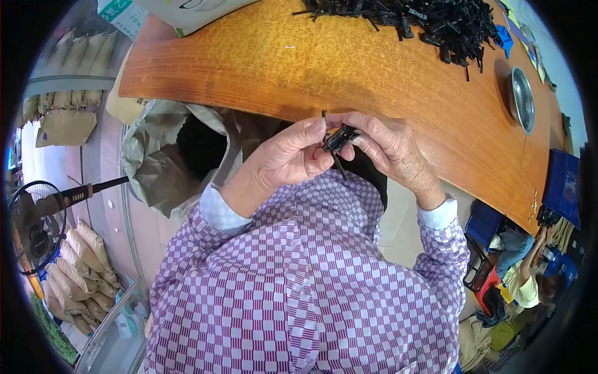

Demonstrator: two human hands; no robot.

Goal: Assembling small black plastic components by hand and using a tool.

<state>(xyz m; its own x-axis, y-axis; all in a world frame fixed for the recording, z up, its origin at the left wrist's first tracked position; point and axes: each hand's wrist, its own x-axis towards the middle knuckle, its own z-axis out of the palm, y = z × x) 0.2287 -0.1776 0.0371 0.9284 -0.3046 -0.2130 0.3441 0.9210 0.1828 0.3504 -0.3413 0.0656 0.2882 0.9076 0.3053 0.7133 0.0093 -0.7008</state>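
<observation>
Just off the table's front edge, my two hands meet over a small black plastic part (339, 138). The fingertips of my left hand (288, 154) are pinched together at its left side. From the other side, the thumb and fingers of my right hand (393, 148) grip the same part. Thin black strips stick out above and below it; whether they belong to one piece I cannot tell. A heap of similar black plastic parts (430, 25) lies on the far side of the wooden table (249, 62).
Left of my hands stands an open sack (149, 146) with black contents. A metal bowl (522, 100) and a blue bin (562, 187) are at the right. A fan (40, 227) and stacked paper sacks (81, 268) stand at the left. Another person (526, 280) sits at the lower right.
</observation>
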